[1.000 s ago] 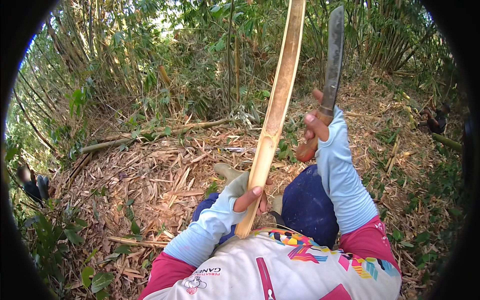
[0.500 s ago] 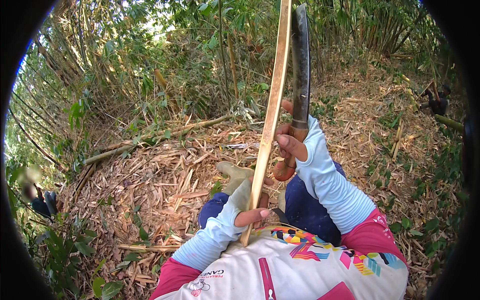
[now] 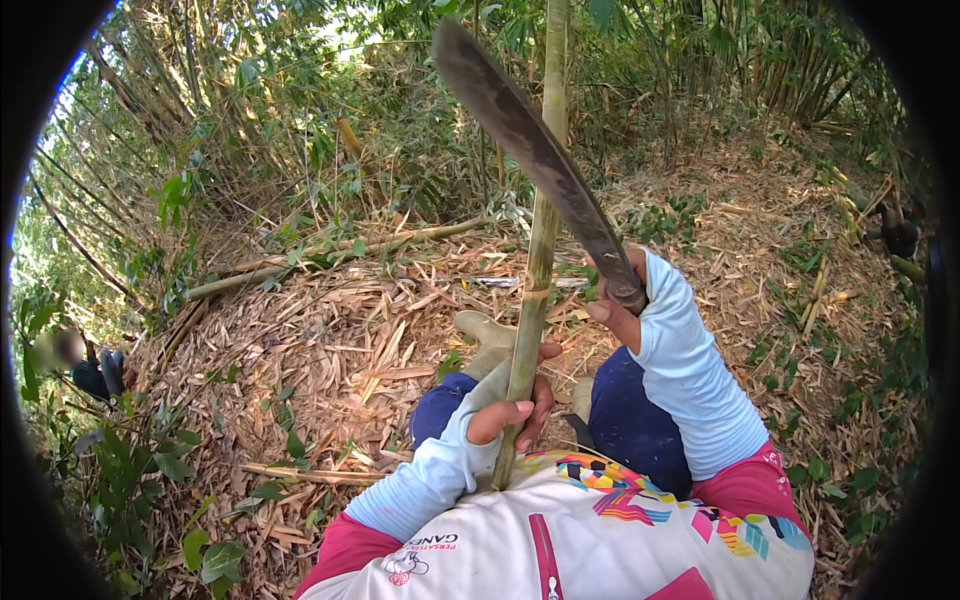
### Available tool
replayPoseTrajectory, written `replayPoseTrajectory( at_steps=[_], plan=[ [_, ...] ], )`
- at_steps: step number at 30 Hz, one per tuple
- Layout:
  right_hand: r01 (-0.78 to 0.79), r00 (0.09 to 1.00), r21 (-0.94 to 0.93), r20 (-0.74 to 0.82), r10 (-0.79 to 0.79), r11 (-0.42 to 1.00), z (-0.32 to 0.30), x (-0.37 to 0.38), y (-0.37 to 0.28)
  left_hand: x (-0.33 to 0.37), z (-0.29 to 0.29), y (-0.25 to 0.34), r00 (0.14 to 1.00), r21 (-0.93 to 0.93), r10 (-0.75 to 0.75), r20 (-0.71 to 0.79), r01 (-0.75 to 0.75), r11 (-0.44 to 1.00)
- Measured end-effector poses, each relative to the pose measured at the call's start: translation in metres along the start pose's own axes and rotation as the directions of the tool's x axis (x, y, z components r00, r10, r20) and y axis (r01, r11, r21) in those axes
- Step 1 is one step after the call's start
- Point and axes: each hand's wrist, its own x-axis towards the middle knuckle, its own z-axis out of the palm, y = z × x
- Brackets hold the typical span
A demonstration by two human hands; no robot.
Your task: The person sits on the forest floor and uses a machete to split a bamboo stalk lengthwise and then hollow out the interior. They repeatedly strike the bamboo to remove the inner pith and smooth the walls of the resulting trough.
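My left hand (image 3: pixel 507 412) is wrapped round the lower part of a long bamboo strip (image 3: pixel 533 310). The strip stands nearly upright, its green outer side facing me and its low end against my shirt; its top runs out of view. My right hand (image 3: pixel 622 300) grips the handle of a machete (image 3: pixel 545 165), the handle mostly hidden by the fingers. The broad dark blade slants up to the left and crosses the strip in the picture. Whether blade and strip touch, I cannot tell.
My knees in blue trousers (image 3: pixel 640 415) and a boot (image 3: pixel 485 335) are below my hands. Dry bamboo litter (image 3: pixel 330 350) covers the ground, with a fallen pole (image 3: pixel 340 255) across it. Another person (image 3: pixel 95 370) is at the far left. Thick bamboo stands behind.
The bamboo strip has turned from its pale inner face to its green outer side. The machete has swung from upright beside the strip to a leftward slant across it.
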Motion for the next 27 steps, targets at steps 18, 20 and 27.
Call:
replayPoseTrajectory(
  at_steps=[18,20,27],
  plan=[
    [-0.326,0.877,-0.129,0.328,0.351,0.936,-0.036,0.007,-0.072,-0.007,0.027,-0.004,0.979,0.433,0.103,-0.176,-0.017,0.901],
    [-0.392,0.869,-0.089,0.291,0.401,0.916,-0.039,0.005,-0.076,-0.008,0.029,-0.001,0.981,0.462,0.101,-0.163,-0.015,0.887],
    [-0.351,0.84,-0.162,0.38,0.387,0.922,-0.035,0.001,-0.069,-0.011,0.024,-0.005,0.985,0.426,0.043,-0.167,0.033,0.904]
  ],
)
